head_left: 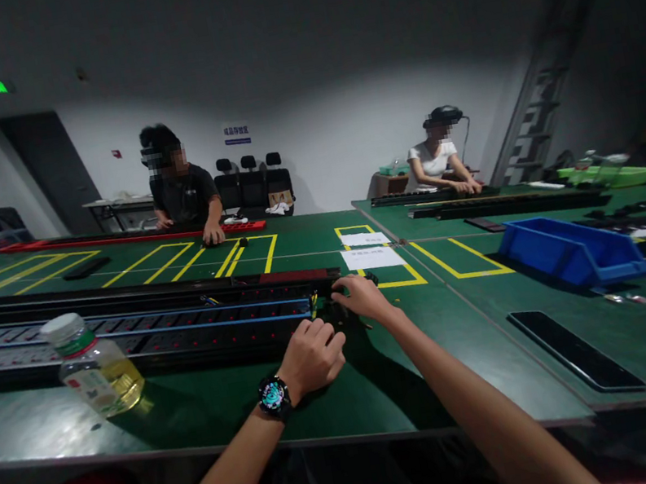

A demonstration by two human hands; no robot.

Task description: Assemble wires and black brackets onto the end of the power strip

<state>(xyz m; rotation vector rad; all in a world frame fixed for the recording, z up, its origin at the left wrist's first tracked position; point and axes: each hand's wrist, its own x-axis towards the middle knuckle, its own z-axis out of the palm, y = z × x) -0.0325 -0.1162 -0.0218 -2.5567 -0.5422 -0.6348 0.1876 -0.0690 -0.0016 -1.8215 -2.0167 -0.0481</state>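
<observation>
A long black rail assembly with blue edge strips and rows of small red marks lies across the green table in front of me. My left hand, wearing a round smartwatch, is closed beside the rail's right end. Its curled fingertips face away, so whatever they hold is hidden. At that same end, my right hand reaches in with bent fingers and pinches a small black part. Short yellow wires show at the rail's end, between the two hands.
A bottle of yellow liquid stands at the rail's near side. To the right are a blue bin and a dark phone. Paper sheets lie beyond my hands. Co-workers sit across and to the far left.
</observation>
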